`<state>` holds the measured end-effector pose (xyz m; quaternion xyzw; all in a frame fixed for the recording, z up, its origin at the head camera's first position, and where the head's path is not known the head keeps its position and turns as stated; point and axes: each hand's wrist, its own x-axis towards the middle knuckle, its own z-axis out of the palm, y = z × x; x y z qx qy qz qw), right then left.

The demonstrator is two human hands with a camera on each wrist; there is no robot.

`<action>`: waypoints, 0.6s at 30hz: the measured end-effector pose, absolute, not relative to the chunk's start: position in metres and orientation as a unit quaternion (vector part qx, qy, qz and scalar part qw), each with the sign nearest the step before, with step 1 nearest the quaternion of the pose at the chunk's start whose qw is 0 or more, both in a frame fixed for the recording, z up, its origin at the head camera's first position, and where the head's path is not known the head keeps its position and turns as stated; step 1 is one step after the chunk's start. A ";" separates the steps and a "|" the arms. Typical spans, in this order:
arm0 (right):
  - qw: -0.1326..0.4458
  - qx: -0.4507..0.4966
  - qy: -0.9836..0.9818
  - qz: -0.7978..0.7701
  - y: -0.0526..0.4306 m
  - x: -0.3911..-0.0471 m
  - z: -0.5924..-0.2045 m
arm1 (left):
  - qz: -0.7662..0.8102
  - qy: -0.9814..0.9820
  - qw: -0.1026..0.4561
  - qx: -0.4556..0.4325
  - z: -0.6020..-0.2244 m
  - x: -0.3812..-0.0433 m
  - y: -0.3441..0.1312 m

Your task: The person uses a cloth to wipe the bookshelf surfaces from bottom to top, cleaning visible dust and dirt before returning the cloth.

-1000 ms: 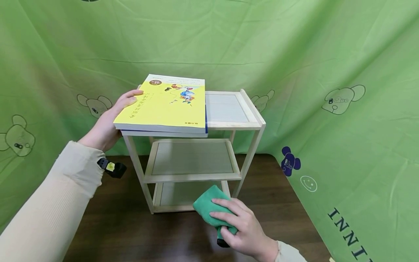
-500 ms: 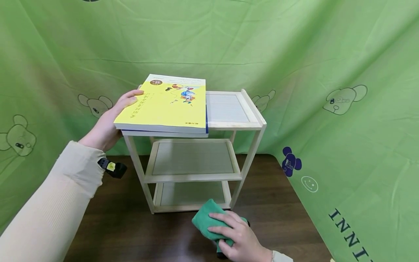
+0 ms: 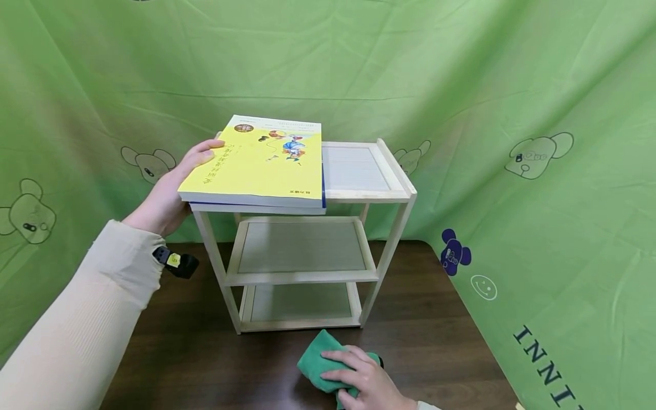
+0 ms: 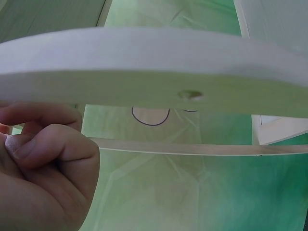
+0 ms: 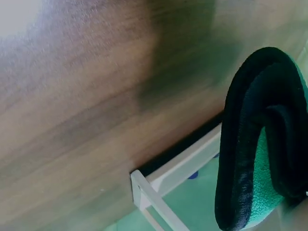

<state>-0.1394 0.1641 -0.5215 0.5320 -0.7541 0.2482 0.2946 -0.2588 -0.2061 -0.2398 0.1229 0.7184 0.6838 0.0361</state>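
Observation:
A small pale wooden shelf rack [image 3: 302,278] with three tiers stands on a dark wood surface. A yellow book [image 3: 256,171] lies on top of at least one more book, at the left of the top tier. My left hand [image 3: 171,185] grips the rack's upper left side, beside the books; in the left wrist view its curled fingers [image 4: 62,144] sit under a white rail. Low in the head view, my right hand [image 3: 366,378] holds a folded green cloth [image 3: 316,364] over the dark surface, in front of the rack. Black edging [image 5: 236,159] on the cloth shows in the right wrist view.
The dark wood-grain surface [image 3: 425,319] runs around the rack's feet. A green curtain [image 3: 328,57] with cartoon prints hangs behind and along both sides. A black strap [image 3: 174,261] is on the left wrist.
My right hand has moved down and slightly left with the green cloth, away from the rack's bottom tier. The left hand, books and rack have stayed put.

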 end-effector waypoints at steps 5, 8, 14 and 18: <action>0.280 0.527 -0.765 0.242 0.165 -0.140 -0.529 | 0.686 0.716 0.034 0.124 -0.240 -0.259 -0.206; 0.276 0.531 -0.767 0.231 0.165 -0.140 -0.536 | 0.687 0.715 0.036 0.124 -0.240 -0.259 -0.206; 0.265 0.528 -0.775 0.225 0.166 -0.138 -0.548 | 0.690 0.712 0.038 0.125 -0.240 -0.259 -0.206; 0.248 0.517 -0.787 0.227 0.167 -0.138 -0.552 | 0.692 0.710 0.039 0.126 -0.240 -0.259 -0.206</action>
